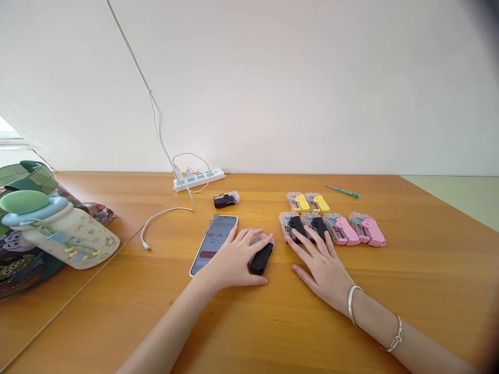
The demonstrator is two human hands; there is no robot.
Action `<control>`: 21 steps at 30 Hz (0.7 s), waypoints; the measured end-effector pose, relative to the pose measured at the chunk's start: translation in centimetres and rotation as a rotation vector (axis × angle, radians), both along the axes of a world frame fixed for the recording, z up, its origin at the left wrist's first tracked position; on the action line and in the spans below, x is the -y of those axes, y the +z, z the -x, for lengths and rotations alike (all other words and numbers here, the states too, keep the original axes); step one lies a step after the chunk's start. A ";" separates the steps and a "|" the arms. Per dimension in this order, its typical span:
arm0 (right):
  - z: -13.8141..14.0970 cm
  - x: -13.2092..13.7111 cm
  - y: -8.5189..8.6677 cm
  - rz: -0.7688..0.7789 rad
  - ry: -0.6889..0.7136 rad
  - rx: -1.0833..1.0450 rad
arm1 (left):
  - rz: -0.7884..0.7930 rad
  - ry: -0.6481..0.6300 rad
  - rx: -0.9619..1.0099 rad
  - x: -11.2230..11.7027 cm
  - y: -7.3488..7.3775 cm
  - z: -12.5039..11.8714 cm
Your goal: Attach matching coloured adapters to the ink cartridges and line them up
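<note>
My left hand (237,254) curves around a small black item in clear plastic wrap (261,258), its fingers over the top and thumb at the near end. The item lies on the wooden table beside a phone (212,249) showing a running timer. With fingers spread, my right hand (322,267) rests its fingertips at two wrapped black items, a left one (297,225) and a right one (319,226), each partly hidden. Two wrapped pink items, one (345,231) beside the other (372,232), continue that row. Behind are two wrapped yellow items (301,202), (320,203) side by side.
Another wrapped black item (226,200) lies farther back, near a white power strip (200,179). A white charging cable (159,212) trails across the table. At left, a cream bottle (86,236) leans by a green bag (31,174). A teal screwdriver (345,191) lies at back right.
</note>
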State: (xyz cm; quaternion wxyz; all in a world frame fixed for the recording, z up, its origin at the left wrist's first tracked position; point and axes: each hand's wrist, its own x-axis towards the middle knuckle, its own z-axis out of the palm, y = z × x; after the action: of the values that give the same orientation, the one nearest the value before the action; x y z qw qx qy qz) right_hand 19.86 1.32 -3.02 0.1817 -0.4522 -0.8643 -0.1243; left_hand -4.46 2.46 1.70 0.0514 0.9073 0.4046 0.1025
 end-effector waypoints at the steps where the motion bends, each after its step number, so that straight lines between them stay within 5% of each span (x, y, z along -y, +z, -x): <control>1: 0.0 0.0 0.0 -0.003 -0.002 0.001 | 0.011 -0.005 0.000 0.0 0.1 0.0; 10: 0.5 1.0 1.6 0.102 0.181 -0.343 | 0.048 0.031 0.153 0.7 0.6 -1.6; 17: 2.4 3.8 2.0 0.654 0.136 -0.829 | -0.044 0.136 0.397 2.5 -0.6 -4.6; 21: 3.1 4.0 1.4 0.779 0.143 -1.008 | -0.057 0.132 0.399 2.9 -1.6 -5.2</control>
State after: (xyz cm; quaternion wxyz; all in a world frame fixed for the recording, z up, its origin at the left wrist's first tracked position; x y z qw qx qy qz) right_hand 16.75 -2.68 -1.58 0.3961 -0.4292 -0.6827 0.4391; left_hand 0.76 -0.49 0.14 0.0982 0.8416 0.4419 0.2946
